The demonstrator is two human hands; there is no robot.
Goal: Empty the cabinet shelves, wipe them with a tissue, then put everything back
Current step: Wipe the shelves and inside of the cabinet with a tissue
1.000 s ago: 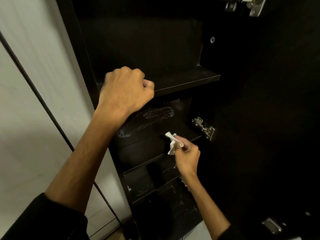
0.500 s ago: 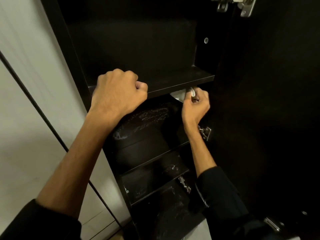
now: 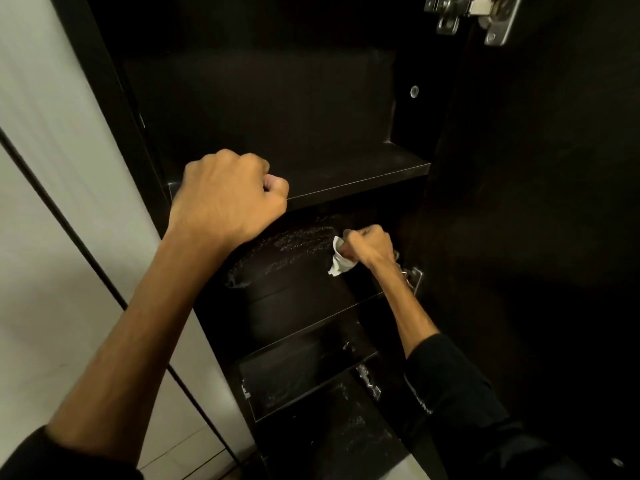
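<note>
Head view: left hand (image 3: pixel 225 199) clenched, resting on dark wooden upper shelf (image 3: pixel 363 174); right hand (image 3: pixel 369 245) grasps crumpled white tissue (image 3: pixel 338 262) above streaked second shelf (image 3: pixel 294 271).

Left hand (image 3: pixel 227 195) fisted, forearm raised; right hand (image 3: pixel 369 244) lower, fingers (image 3: pixel 349 249) seemingly curled tight, sleeve pushed back.

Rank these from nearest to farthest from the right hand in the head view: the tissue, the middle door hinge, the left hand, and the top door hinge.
1. tissue, clutched in the right hand
2. middle door hinge, just right of the wrist
3. left hand, gripping the upper shelf
4. top door hinge, far above
</note>
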